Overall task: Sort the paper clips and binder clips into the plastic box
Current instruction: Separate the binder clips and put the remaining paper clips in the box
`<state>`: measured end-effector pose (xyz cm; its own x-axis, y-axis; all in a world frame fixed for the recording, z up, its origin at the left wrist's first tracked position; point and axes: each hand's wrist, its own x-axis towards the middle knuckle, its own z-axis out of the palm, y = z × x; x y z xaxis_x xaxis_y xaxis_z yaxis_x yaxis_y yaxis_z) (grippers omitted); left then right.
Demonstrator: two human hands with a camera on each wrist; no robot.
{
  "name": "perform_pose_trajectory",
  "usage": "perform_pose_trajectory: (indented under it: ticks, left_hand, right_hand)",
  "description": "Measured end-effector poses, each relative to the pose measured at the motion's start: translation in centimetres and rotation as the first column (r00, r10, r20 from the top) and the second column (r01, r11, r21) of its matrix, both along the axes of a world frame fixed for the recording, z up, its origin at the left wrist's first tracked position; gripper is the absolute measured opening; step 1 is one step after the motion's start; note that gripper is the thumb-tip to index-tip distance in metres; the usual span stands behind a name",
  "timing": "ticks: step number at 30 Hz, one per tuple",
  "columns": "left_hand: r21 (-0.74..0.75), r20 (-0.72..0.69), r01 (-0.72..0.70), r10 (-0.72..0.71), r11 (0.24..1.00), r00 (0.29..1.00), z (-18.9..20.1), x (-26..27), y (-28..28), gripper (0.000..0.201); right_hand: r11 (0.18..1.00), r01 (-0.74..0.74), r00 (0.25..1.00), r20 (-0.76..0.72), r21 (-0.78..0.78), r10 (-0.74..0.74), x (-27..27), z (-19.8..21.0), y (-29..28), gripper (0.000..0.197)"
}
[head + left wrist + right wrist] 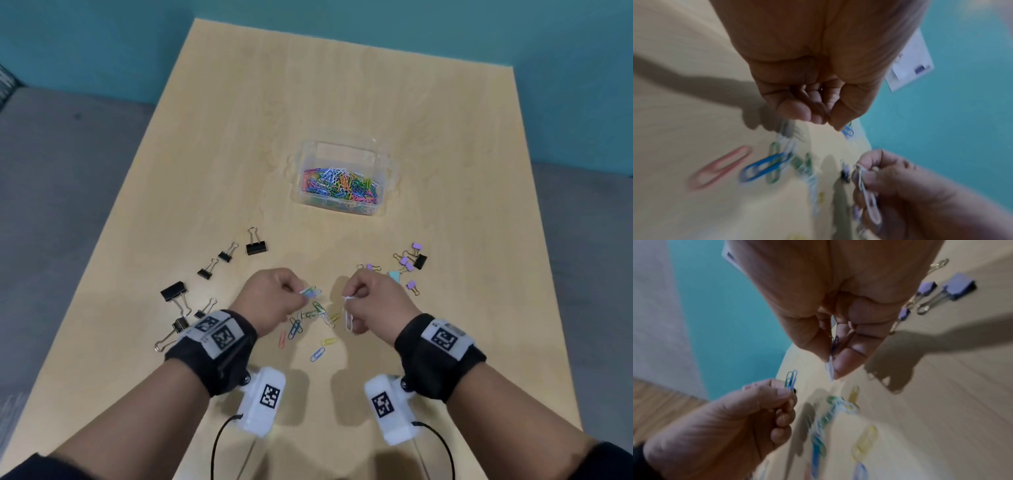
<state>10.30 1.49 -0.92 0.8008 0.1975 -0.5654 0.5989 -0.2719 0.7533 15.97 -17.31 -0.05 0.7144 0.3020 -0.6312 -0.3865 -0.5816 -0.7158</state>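
A clear plastic box in mid-table holds many coloured paper clips. Near the front, my left hand pinches a few coloured paper clips, seen as blue and green clips in the right wrist view. My right hand pinches white paper clips, which hang below its fingers. Between and below both hands, loose paper clips lie on the wooden table. Black binder clips lie to the left, purple ones to the right.
The table's left edge runs close to the black binder clips. A grey floor and teal wall surround the table. Cables trail from the wrist cameras at the near edge. Bare wood lies between the hands and the box.
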Motion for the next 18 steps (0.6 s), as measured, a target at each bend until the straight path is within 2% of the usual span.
perform_pose_trajectory:
  ticks: [2, 5, 9, 12, 13, 15, 17, 18]
  left_hand:
    - [-0.066, 0.037, -0.077, 0.080, 0.995, 0.996, 1.3, 1.9, 0.8, 0.016]
    - [-0.022, 0.138, -0.108, 0.110, 0.994, 0.984, 3.5, 6.0, 1.6, 0.015]
    - [0.028, 0.259, -0.155, 0.143, 0.987, 0.955, 5.8, 12.4, 1.9, 0.016]
    - [0.091, 0.249, -0.126, 0.100, 0.988, 0.963, 5.7, 15.6, 1.7, 0.008]
    - [0.134, 0.218, -0.096, 0.065, 0.986, 0.974, 5.3, 16.1, 1.7, 0.012]
    - [0.265, 0.148, -0.025, -0.015, 0.964, 0.989, 4.2, 16.0, 2.1, 0.034]
    - [0.368, 0.154, 0.006, -0.068, 0.930, 0.986, 3.5, 14.3, 2.6, 0.040]
    - [0.393, 0.170, 0.010, -0.084, 0.920, 0.982, 3.2, 13.0, 2.8, 0.039]
  right_hand:
    - [0.996, 0.059, 0.998, 0.006, 0.061, -0.059, 2.0, 1.1, 0.1, 0.016]
    - [0.985, 0.123, 0.981, 0.132, 0.120, -0.139, 6.3, 3.0, 0.8, 0.020]
    - [0.961, 0.201, 0.921, 0.297, 0.192, -0.252, 12.1, 5.4, 2.8, 0.025]
    - [0.957, 0.234, 0.921, 0.276, 0.170, -0.274, 15.1, 5.1, 4.0, 0.017]
    - [0.968, 0.216, 0.936, 0.256, 0.130, -0.243, 15.6, 4.8, 4.2, 0.013]
    - [0.991, 0.104, 0.945, 0.318, -0.079, -0.074, 16.1, 4.0, 4.0, 0.026]
    - [0.963, 0.029, 0.890, 0.446, -0.267, 0.097, 14.9, 4.0, 3.1, 0.036]
    - [0.955, 0.009, 0.854, 0.500, -0.297, 0.147, 13.6, 4.2, 2.6, 0.036]
